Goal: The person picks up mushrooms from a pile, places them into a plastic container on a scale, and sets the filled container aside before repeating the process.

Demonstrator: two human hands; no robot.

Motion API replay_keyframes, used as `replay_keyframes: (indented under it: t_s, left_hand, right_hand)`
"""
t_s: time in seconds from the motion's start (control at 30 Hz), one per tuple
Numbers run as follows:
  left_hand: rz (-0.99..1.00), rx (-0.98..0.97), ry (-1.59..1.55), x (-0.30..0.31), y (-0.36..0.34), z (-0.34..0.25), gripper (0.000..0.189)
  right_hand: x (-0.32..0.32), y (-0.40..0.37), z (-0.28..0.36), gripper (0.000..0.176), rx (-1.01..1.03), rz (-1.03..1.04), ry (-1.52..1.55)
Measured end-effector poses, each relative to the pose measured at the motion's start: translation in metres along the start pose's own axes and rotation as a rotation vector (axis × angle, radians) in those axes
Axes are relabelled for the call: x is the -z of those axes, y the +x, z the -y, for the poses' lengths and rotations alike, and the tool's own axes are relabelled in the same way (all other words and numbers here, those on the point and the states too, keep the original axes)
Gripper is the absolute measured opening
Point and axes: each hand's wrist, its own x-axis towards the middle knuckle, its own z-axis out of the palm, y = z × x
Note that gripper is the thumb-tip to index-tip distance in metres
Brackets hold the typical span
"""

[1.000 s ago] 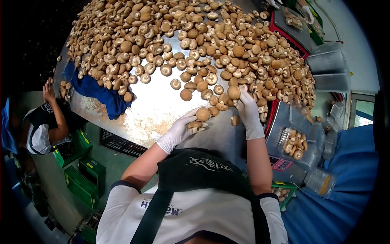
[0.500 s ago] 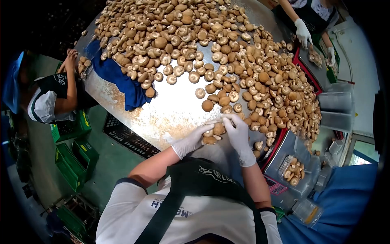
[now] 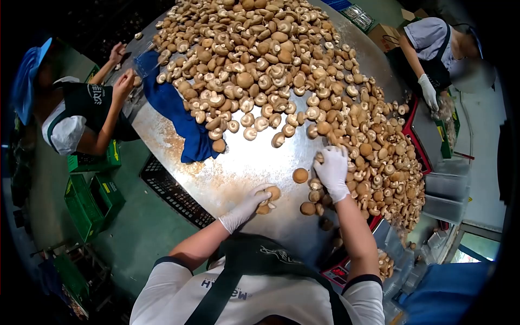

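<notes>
My left hand (image 3: pixel 246 209), in a white glove, is closed around a few brown-capped shiitake mushrooms (image 3: pixel 274 192) just above the metal table (image 3: pixel 238 170). Pale stems show among them. My right hand (image 3: pixel 331 169), gloved too, is at the near edge of the big mushroom pile (image 3: pixel 374 162), its fingers curled over a mushroom (image 3: pixel 319 157) by the thumb. The fingertips are partly hidden among the caps. One loose round mushroom (image 3: pixel 300 175) lies between my two hands, with several more beside my right wrist.
A blue cloth (image 3: pixel 197 143) lies along the table's left edge, above a black crate (image 3: pixel 173 189). Green crates (image 3: pixel 84 208) stand on the floor. A red-edged scale (image 3: pixel 338 271) is by my right elbow. One co-worker (image 3: pixel 89 108) stands left, another (image 3: pixel 433 54) right.
My right hand has left the mushrooms at my left hand and reached forward and right to the pile. My left hand has moved slightly left and down, still holding mushrooms. The view has shifted.
</notes>
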Motion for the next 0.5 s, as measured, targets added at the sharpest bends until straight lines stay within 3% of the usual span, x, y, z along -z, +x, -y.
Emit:
replay_keyframes:
  t_s: [0.13, 0.27, 0.3, 0.37, 0.4, 0.5]
  left_hand:
    - [0.051, -0.004, 0.238, 0.002, 0.015, -0.002, 0.046]
    - [0.021, -0.026, 0.61, -0.009, 0.013, -0.035, 0.049]
    - [-0.008, -0.188, 0.732, -0.001, 0.019, -0.03, 0.05]
    - [-0.077, -0.513, 0.972, 0.017, 0.034, -0.016, 0.051]
    - [-0.072, -0.494, 0.961, 0.014, 0.034, -0.022, 0.051]
    - [-0.051, -0.46, 0.932, 0.004, 0.031, -0.041, 0.05]
  right_hand:
    - [0.031, 0.001, -0.038, 0.021, -0.109, 0.036, -0.149]
    - [0.053, 0.005, -0.082, 0.037, -0.203, 0.221, -0.139]
    - [0.068, 0.015, -0.075, 0.039, -0.269, 0.289, -0.102]
    - [0.079, 0.046, -0.063, 0.042, -0.269, 0.266, -0.027]
    - [0.069, 0.061, -0.069, 0.04, -0.164, 0.137, 0.033]
    - [0.051, 0.132, -0.034, 0.032, -0.186, 0.042, 0.206]
